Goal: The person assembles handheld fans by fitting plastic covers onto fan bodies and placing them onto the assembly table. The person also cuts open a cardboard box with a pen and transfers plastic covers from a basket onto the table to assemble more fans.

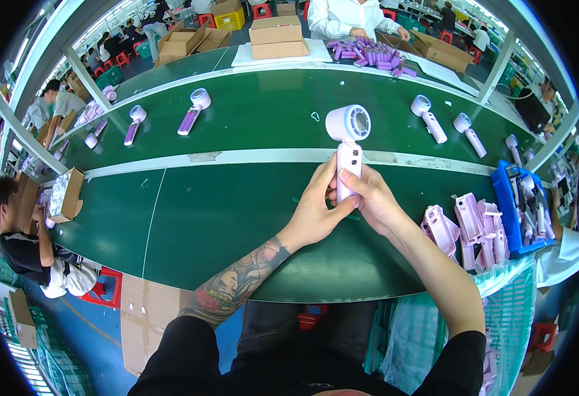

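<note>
A pale lilac handheld fan stands upright in front of me, its round head at the top and its handle gripped low by both hands. My left hand closes on the handle's left side, thumb near its bottom end. From the right, my right hand wraps the handle with the thumb pressed on its front. The fingers behind the handle are partly hidden. Beyond, on the green belt, lie other handheld fans: two with purple handles to the left and white-lilac ones to the right.
Lilac plastic shells are piled at the right of the green worktable, beside a blue bin of parts. Below stands a green crate lined with film. Across the belt, a person in white sits by purple parts. Another person works at left.
</note>
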`<state>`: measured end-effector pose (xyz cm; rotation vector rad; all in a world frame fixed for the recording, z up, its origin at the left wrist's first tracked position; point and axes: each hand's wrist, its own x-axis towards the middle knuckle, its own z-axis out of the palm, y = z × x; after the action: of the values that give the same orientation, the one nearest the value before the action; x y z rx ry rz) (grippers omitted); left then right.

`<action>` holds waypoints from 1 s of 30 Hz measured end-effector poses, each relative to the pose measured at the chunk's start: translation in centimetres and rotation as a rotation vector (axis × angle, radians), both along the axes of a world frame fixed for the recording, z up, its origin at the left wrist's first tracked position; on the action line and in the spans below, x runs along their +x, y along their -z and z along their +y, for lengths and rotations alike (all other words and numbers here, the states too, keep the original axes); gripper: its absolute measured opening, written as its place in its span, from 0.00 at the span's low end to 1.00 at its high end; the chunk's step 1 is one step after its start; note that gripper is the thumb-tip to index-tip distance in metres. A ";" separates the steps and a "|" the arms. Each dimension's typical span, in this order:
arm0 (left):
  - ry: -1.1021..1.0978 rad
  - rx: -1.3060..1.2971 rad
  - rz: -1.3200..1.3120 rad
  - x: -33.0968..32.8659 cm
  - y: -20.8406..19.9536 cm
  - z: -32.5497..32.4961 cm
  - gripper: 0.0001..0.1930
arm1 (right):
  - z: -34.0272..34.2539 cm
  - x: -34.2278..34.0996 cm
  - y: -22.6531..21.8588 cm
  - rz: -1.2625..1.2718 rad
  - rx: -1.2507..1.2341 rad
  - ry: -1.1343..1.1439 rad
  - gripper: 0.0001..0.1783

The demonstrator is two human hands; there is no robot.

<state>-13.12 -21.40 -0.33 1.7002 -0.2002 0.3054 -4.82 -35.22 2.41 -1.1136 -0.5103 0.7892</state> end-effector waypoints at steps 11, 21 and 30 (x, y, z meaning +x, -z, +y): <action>-0.245 -0.151 -0.036 2.0 2.7 4.0 0.26 | -0.7 2.8 0.6 0.259 -0.040 -0.034 0.23; -1.220 0.803 -0.171 7.5 8.3 23.0 0.28 | -4.9 9.9 0.9 -0.084 -0.250 0.427 0.25; -1.352 1.020 0.285 8.9 9.8 35.4 0.31 | -17.1 4.4 -5.6 -0.975 -1.256 -0.110 0.38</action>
<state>-4.24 14.01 -10.16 2.6343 1.2697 1.0527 -0.46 -52.35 8.04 -2.7037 -0.9117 0.5789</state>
